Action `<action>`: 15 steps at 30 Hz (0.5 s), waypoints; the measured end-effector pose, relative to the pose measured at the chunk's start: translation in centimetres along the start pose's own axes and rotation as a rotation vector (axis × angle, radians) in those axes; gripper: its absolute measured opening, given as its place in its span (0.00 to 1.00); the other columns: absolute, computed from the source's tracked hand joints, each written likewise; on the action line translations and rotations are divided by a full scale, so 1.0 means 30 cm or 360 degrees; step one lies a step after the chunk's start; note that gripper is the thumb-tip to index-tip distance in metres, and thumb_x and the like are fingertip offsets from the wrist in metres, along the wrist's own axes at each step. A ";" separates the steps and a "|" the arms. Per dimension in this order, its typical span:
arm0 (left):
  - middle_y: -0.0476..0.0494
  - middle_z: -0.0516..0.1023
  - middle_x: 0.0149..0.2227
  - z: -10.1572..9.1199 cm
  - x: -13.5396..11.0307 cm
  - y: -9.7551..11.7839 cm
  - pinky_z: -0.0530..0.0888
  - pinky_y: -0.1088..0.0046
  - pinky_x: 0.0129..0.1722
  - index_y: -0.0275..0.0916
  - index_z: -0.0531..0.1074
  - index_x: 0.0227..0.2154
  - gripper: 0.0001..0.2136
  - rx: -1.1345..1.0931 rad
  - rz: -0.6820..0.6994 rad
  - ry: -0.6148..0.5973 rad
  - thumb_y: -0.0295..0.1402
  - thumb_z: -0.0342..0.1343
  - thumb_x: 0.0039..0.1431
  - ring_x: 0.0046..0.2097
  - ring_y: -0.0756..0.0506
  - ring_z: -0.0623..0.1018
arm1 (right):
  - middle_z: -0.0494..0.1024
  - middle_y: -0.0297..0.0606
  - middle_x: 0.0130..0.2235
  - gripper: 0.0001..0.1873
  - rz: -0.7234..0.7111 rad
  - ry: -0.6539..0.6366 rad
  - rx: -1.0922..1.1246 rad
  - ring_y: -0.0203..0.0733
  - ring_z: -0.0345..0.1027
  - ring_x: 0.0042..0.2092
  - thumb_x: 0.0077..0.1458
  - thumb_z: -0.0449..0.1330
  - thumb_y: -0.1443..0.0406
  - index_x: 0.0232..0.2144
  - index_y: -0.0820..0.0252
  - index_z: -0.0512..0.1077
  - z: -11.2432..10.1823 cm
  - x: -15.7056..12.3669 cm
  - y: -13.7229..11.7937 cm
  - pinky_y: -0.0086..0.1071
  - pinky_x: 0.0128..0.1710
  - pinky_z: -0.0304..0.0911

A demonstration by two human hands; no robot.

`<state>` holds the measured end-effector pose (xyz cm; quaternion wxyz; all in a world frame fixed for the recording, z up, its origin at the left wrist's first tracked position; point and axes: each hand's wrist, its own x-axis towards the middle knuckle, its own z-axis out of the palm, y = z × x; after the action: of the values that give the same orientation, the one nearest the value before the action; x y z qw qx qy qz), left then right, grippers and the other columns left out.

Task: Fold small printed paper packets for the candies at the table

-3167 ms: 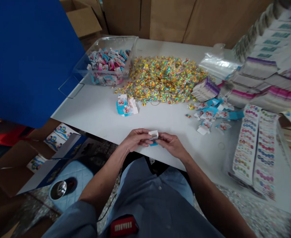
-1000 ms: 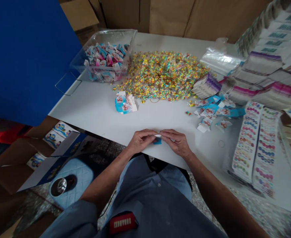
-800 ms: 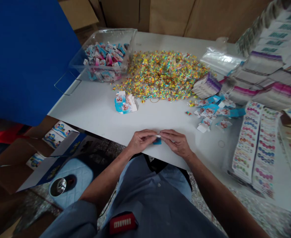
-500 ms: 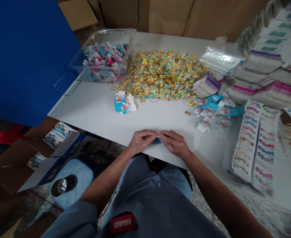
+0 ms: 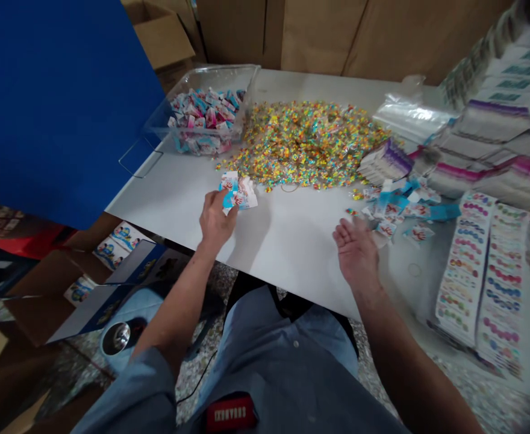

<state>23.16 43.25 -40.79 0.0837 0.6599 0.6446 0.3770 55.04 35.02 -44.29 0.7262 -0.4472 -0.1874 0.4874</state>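
My left hand (image 5: pixel 218 218) is at a little cluster of small blue-and-white printed cardboard boxes (image 5: pixel 247 193). Its thumb and fingertips close on the left edge of one small box (image 5: pixel 230 200), partly hidden by the fingers. My right hand (image 5: pixel 358 250) is turned palm up above the table, fingers loosely apart and somewhat blurred, with nothing visible in it. Just beyond its fingertips lies a scatter of blue-and-white small boxes (image 5: pixel 394 205), beside a small bright multicoloured packet (image 5: pixel 352 212).
A wide heap of clear packets with colourful pieces (image 5: pixel 310 144) covers the table's middle back. Left of it stands a clear plastic bin (image 5: pixel 156 123) of small boxes. Stacked printed cards (image 5: pixel 385 161), sticker-like strips (image 5: pixel 466 259) and clear bags (image 5: pixel 409 114) lie right.
My hands, earlier together at the front edge around a small blue item, have parted. The left went forward and left to the box cluster; the right swung right and opened, palm up.
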 end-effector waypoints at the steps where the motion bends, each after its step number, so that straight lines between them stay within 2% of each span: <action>1: 0.36 0.72 0.59 -0.009 0.042 -0.022 0.74 0.62 0.52 0.43 0.73 0.57 0.22 0.0162 0.0085 -0.0105 0.35 0.63 0.58 0.55 0.37 0.75 | 0.83 0.37 0.39 0.18 0.0071 -0.0040 -0.0069 0.37 0.78 0.36 0.47 0.74 0.57 0.40 0.55 0.79 0.002 -0.002 0.010 0.32 0.37 0.76; 4: 0.34 0.71 0.59 -0.007 0.117 -0.060 0.69 0.56 0.59 0.41 0.73 0.56 0.23 0.0489 0.0216 -0.0441 0.31 0.63 0.57 0.60 0.32 0.68 | 0.82 0.36 0.34 0.18 0.0102 -0.0208 -0.0427 0.38 0.76 0.32 0.46 0.75 0.58 0.39 0.57 0.80 0.013 -0.039 0.051 0.36 0.35 0.76; 6: 0.33 0.71 0.59 0.011 0.130 -0.072 0.67 0.55 0.60 0.40 0.73 0.56 0.24 0.0566 0.0210 -0.0513 0.34 0.64 0.56 0.60 0.31 0.68 | 0.82 0.35 0.32 0.17 0.0015 -0.0310 -0.0654 0.38 0.75 0.31 0.49 0.73 0.56 0.39 0.58 0.80 0.016 -0.065 0.072 0.38 0.36 0.75; 8: 0.34 0.71 0.59 0.030 0.134 -0.082 0.67 0.56 0.60 0.41 0.72 0.57 0.25 0.0529 0.0133 -0.0394 0.41 0.64 0.57 0.60 0.32 0.68 | 0.81 0.35 0.30 0.16 -0.0046 -0.0386 -0.0807 0.39 0.75 0.30 0.51 0.71 0.56 0.39 0.58 0.81 0.012 -0.077 0.080 0.38 0.37 0.75; 11: 0.32 0.73 0.56 0.052 0.161 -0.098 0.69 0.56 0.57 0.38 0.72 0.57 0.26 0.0448 -0.0140 -0.0109 0.50 0.57 0.63 0.58 0.33 0.71 | 0.81 0.34 0.29 0.15 -0.0104 -0.0413 -0.0885 0.39 0.75 0.30 0.53 0.70 0.56 0.39 0.58 0.81 0.001 -0.075 0.079 0.37 0.37 0.74; 13: 0.29 0.75 0.52 0.066 0.199 -0.109 0.71 0.54 0.55 0.35 0.73 0.55 0.27 0.0468 -0.0322 -0.0070 0.52 0.57 0.62 0.56 0.31 0.73 | 0.80 0.34 0.29 0.13 -0.0146 -0.0408 -0.0911 0.39 0.74 0.30 0.54 0.68 0.56 0.38 0.58 0.81 -0.002 -0.073 0.077 0.37 0.36 0.73; 15: 0.27 0.76 0.49 0.080 0.243 -0.118 0.71 0.52 0.52 0.34 0.76 0.51 0.28 0.0512 -0.0408 -0.0142 0.53 0.61 0.57 0.55 0.29 0.73 | 0.80 0.34 0.28 0.13 -0.0178 -0.0423 -0.0949 0.39 0.73 0.30 0.55 0.68 0.56 0.37 0.58 0.81 0.000 -0.075 0.076 0.36 0.36 0.73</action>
<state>21.00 51.35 -41.75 0.0530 0.5933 0.7708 0.2260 52.78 33.34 -45.82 0.5581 -0.5616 -0.4393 0.4245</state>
